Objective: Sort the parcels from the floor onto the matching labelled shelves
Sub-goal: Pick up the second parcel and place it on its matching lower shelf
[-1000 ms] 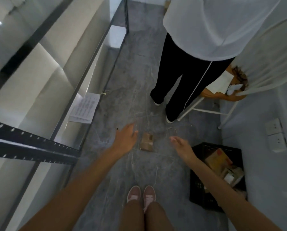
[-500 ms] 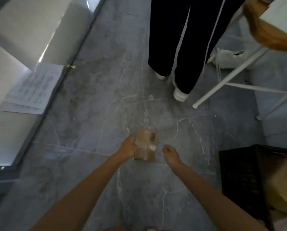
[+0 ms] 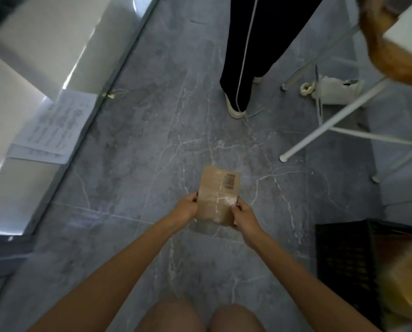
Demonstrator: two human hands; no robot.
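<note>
A small flat brown parcel (image 3: 218, 190) with a barcode near its top right corner and clear tape across it is held just above the grey floor. My left hand (image 3: 185, 208) grips its left edge and my right hand (image 3: 243, 215) grips its lower right corner. Both arms reach forward from the bottom of the view. The bottom shelf (image 3: 13, 130) of the rack runs along the left side.
Printed sheets of paper (image 3: 54, 127) lie on the bottom shelf. A person in dark trousers (image 3: 250, 56) stands ahead. A white-legged chair (image 3: 343, 116) and a white bag (image 3: 336, 89) are at the right. A black crate (image 3: 343, 264) with more parcels sits at the lower right.
I bent down toward the floor. Both hands went from open above the parcel to gripping its sides, and the parcel now sits lifted slightly between them.
</note>
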